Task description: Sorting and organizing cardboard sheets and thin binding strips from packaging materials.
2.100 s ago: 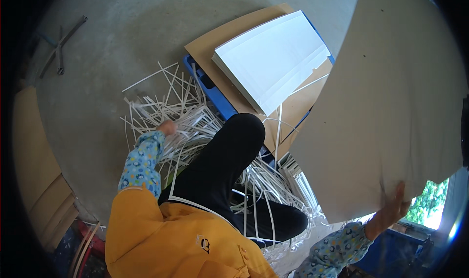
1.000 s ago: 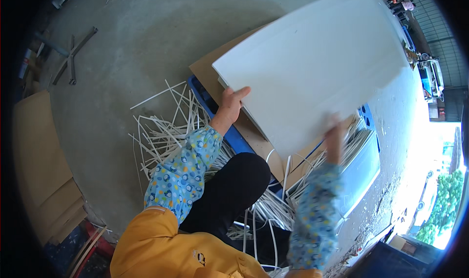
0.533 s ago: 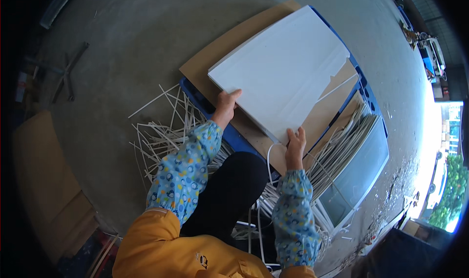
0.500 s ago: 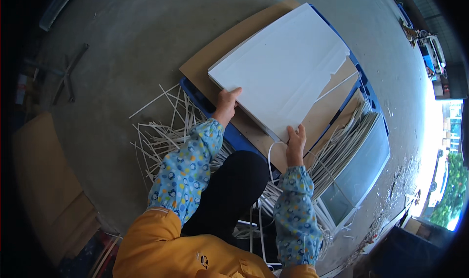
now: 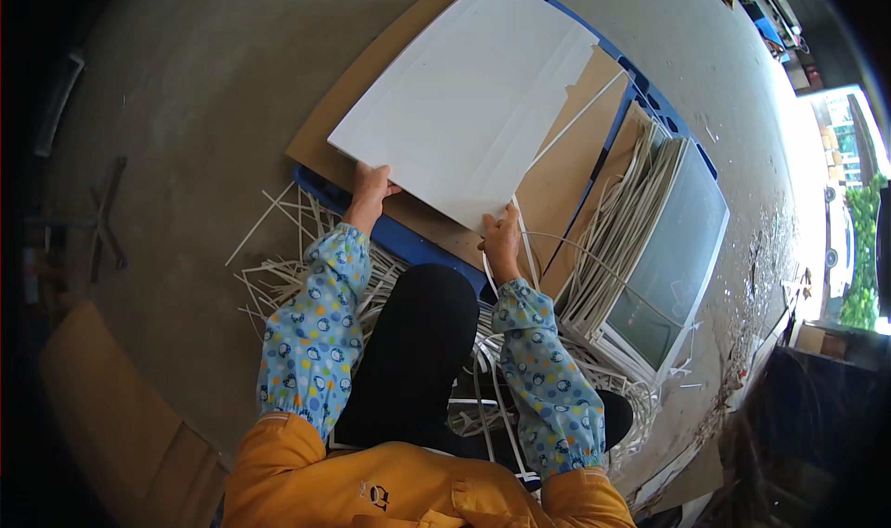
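Observation:
A flat white panel [image 5: 464,83], with a ragged notch along its right side, lies over brown cardboard [image 5: 580,143] on a blue pallet [image 5: 408,234]. My left hand [image 5: 373,192] grips the panel's near edge close to its left corner, thumb on top and fingers partly hidden underneath. At the near right corner, my right hand [image 5: 502,238] is closed on the same edge. Thin white strips run beside that hand; whether it also holds one I cannot make out. Patterned blue sleeves cover both my forearms.
Loose white strips [image 5: 269,282] lie in a heap left of my knee. To the right, a bundle of strips [image 5: 617,222] sits beside a stack of greyish glass-like sheets [image 5: 673,250]. A folded cardboard piece [image 5: 111,407] is at the lower left, a metal stand [image 5: 107,217] above it.
The whole scene has shifted left and upward in the picture as my head moved. Both hands stay on the panel's near edge. A white strip now shows upright beside my right hand.

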A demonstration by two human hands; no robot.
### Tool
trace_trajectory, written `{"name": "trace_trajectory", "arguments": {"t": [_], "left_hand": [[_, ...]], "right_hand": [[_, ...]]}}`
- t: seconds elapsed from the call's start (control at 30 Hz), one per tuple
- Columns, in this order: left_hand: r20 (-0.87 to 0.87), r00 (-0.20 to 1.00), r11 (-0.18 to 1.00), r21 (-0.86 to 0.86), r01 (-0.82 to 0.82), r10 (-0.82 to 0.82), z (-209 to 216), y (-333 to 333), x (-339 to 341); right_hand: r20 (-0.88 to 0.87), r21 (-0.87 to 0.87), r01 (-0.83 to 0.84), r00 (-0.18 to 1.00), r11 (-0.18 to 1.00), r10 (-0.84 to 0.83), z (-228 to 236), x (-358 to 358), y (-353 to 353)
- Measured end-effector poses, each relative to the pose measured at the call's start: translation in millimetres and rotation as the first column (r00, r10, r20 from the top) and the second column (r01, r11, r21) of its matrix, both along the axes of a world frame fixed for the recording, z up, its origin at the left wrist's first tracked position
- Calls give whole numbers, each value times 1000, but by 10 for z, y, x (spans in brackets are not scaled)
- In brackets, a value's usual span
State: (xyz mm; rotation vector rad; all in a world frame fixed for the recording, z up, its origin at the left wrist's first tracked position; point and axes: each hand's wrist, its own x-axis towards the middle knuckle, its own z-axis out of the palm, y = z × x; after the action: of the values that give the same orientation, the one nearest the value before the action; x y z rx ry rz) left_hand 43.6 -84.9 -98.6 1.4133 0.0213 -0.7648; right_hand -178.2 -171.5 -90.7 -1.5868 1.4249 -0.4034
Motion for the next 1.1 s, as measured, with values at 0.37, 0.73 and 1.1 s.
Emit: {"name": "trace_trajectory", "arguments": {"t": [0.37, 0.73, 1.1], "left_hand": [[80, 980, 974, 151, 168, -182, -294, 164, 97], [-307, 889, 939, -64, 337, -340, -147, -244, -487], [-347, 786, 806, 125, 579, -511, -101, -91, -297]], "right_hand": [[-107, -219, -218, 974, 951, 199, -343, -61, -43], [-16, -144, -11, 1000, 990, 9, -351, 187, 174], [-236, -449, -261, 957, 855, 168, -198, -222, -87]]}}
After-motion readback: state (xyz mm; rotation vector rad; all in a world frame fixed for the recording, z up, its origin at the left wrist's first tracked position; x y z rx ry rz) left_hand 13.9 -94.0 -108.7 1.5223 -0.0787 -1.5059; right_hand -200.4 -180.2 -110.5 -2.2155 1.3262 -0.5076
